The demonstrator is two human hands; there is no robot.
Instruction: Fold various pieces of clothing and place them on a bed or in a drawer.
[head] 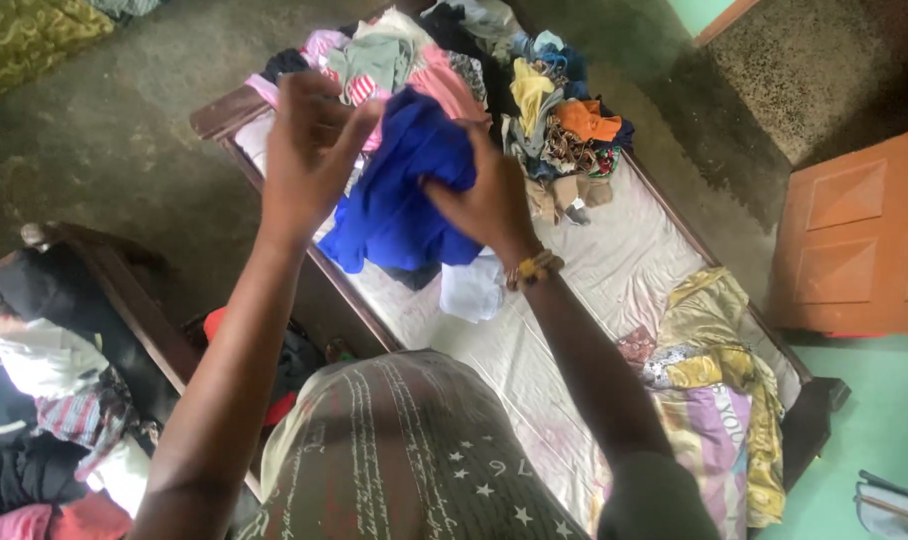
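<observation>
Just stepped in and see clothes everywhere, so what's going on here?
A person stands over a bed and holds a bright blue garment up in both bare hands. The right hand grips its bunched edge; the left hand is raised at its upper left side. A mixed pile of clothes lies at the far end of the pale sheet, a yellow and purple cloth at the near end, and more clothes heap on furniture to the left.

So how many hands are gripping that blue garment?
2. The left hand pinches the crumpled blue cloth garment at its upper left edge; the right hand, with a beaded bracelet at the wrist, clutches its right side. No other hands show.
</observation>
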